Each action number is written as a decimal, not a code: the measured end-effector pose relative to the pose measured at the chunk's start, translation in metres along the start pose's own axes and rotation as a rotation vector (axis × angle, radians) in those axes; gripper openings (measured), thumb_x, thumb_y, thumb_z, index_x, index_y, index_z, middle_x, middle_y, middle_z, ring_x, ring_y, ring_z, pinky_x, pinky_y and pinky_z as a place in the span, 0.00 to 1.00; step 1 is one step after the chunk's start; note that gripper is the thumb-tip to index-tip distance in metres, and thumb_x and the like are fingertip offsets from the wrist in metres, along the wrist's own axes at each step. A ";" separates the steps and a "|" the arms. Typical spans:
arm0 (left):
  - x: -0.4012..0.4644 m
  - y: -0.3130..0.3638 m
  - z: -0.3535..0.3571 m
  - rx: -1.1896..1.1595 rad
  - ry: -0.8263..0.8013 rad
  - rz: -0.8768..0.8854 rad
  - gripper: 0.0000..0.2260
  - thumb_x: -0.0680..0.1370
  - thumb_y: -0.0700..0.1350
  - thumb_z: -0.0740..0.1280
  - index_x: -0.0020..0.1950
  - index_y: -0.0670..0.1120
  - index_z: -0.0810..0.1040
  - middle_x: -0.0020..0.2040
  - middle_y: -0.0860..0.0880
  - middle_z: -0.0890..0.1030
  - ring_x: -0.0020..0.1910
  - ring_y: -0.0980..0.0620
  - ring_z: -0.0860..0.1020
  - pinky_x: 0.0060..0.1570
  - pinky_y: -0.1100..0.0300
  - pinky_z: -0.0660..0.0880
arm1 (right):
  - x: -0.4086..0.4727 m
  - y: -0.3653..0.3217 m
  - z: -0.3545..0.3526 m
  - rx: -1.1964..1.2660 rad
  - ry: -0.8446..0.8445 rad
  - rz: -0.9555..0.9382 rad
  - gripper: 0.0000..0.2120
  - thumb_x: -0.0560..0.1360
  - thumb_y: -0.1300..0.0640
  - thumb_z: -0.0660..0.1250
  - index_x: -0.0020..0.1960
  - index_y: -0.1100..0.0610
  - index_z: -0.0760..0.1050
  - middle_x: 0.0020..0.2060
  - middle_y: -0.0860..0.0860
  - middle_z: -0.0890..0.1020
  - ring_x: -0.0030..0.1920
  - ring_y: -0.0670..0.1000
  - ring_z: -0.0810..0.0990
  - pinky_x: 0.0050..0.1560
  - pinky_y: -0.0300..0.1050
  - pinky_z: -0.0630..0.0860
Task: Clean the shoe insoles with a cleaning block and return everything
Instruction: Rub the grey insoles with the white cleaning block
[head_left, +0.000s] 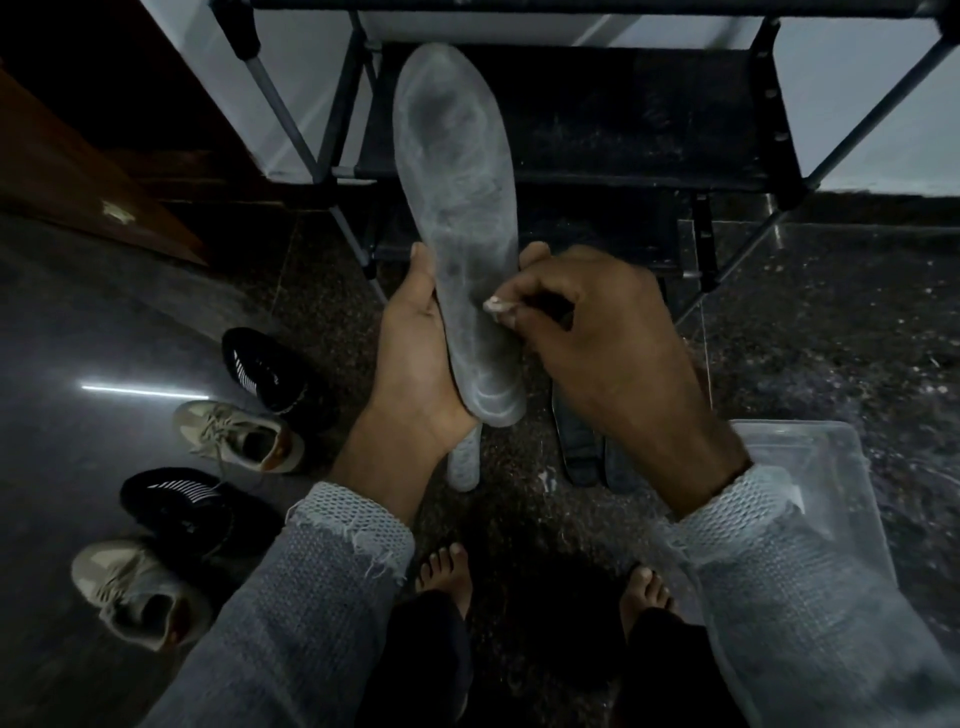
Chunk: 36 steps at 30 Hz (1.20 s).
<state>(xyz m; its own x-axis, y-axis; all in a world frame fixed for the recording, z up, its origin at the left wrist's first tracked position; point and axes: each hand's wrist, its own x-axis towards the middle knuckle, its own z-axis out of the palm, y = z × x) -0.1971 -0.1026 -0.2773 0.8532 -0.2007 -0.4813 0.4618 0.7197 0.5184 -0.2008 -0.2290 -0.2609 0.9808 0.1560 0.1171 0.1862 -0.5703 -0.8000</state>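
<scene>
Mid-clean: left hand (415, 353) grips pale insole (457, 208) at heel, held up before rack; right hand (597, 332) pinches cleaning block (496, 305) against it — grime remains; dark insoles (582, 447), shoes (244, 436) on floor await — nothing returned yet

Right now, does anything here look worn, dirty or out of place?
Yes. The pale insole held up by the left hand has dark grime smudged near its toe end. Both grey sleeve cuffs are frayed.
</scene>
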 end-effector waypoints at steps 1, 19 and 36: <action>0.000 -0.001 0.000 0.005 -0.001 -0.001 0.30 0.83 0.59 0.49 0.56 0.37 0.81 0.54 0.41 0.83 0.52 0.47 0.82 0.59 0.55 0.76 | 0.000 0.000 0.000 -0.011 -0.023 -0.014 0.03 0.73 0.59 0.73 0.46 0.54 0.84 0.44 0.48 0.82 0.46 0.43 0.79 0.50 0.39 0.78; -0.002 -0.012 0.003 0.057 -0.047 -0.040 0.26 0.82 0.60 0.50 0.56 0.42 0.78 0.50 0.43 0.84 0.52 0.48 0.82 0.59 0.54 0.76 | 0.004 -0.009 -0.013 0.074 -0.197 0.014 0.04 0.73 0.59 0.73 0.46 0.52 0.84 0.40 0.42 0.81 0.45 0.39 0.80 0.49 0.32 0.76; -0.001 -0.011 0.001 0.094 -0.036 -0.057 0.26 0.82 0.61 0.51 0.58 0.42 0.77 0.52 0.42 0.83 0.53 0.46 0.82 0.56 0.53 0.78 | 0.004 -0.011 -0.015 0.107 -0.282 -0.048 0.05 0.72 0.61 0.73 0.45 0.52 0.84 0.36 0.36 0.79 0.41 0.33 0.79 0.45 0.26 0.73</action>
<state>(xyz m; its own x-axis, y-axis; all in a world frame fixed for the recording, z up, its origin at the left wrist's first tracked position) -0.2029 -0.1105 -0.2817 0.8322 -0.2643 -0.4874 0.5291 0.6415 0.5555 -0.1981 -0.2340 -0.2432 0.9135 0.4068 0.0006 0.2104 -0.4711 -0.8566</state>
